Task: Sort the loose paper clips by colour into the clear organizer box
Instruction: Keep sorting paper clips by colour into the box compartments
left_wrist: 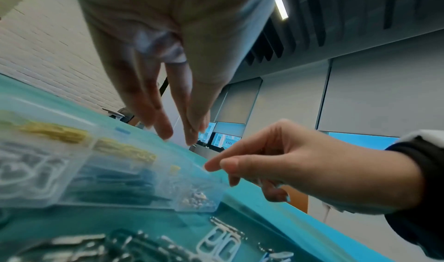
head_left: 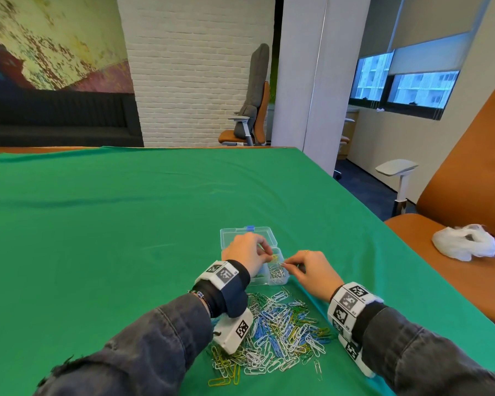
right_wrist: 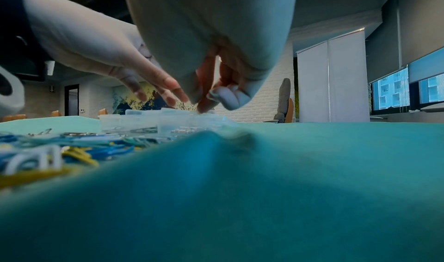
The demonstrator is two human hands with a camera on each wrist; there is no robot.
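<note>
The clear organizer box (head_left: 280, 277) stands open on the green cloth, its lid (head_left: 240, 234) lying flat behind it. Its compartments hold yellow clips (left_wrist: 125, 150), blue clips (left_wrist: 115, 180) and silver clips (head_left: 277, 273). My left hand (head_left: 265, 254) hovers over the box with its fingers (left_wrist: 165, 129) straight and apart, holding nothing. A yellow clip (head_left: 274, 256) lies just below them. My right hand (head_left: 287, 264) is at the box's right edge, thumb and forefinger pinched on a thin silver clip. The loose pile of mixed clips (head_left: 283, 335) lies between my wrists.
A single silver clip (head_left: 317, 368) lies apart at the pile's near right. The table's right edge (head_left: 377, 224) runs close to my right arm, with an orange chair (head_left: 455, 181) and a white bag (head_left: 466, 244) beyond it. Bare green cloth (head_left: 112, 224) stretches left and back.
</note>
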